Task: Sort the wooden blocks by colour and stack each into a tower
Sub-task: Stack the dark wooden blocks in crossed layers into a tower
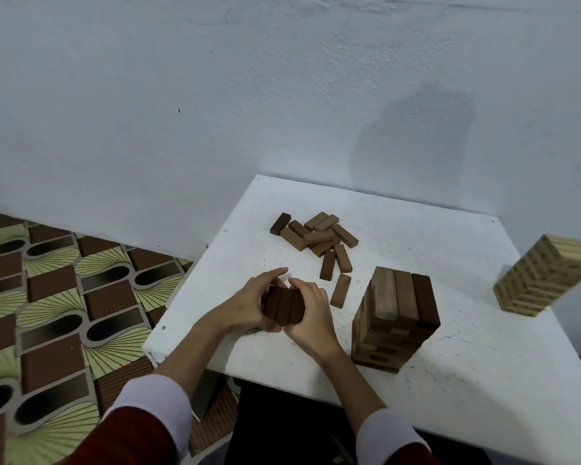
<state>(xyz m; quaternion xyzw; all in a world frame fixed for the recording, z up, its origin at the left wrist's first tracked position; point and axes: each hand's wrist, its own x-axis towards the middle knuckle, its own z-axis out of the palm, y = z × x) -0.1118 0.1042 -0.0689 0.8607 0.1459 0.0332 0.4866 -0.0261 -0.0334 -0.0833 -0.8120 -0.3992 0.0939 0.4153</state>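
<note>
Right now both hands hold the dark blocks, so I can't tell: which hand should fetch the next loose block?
Probably the right hand: the loose blocks lie on its side, nearer than to the left hand.

The person wears a top with dark red sleeves. Each sleeve ends in a wide cuff of a pale colour, white with a light lilac tone. The cuff of the left sleeve [155, 407] looks soft and a little puffy, and it sits well above the wrist, so the forearm below it is bare. The cuff of the right sleeve [388, 434] has the same pale colour and the same rounded shape. The red cloth is plain, with no pattern or print to see. Both the left hand [249, 307] and the right hand [311, 312] are bare, without gloves.
</note>
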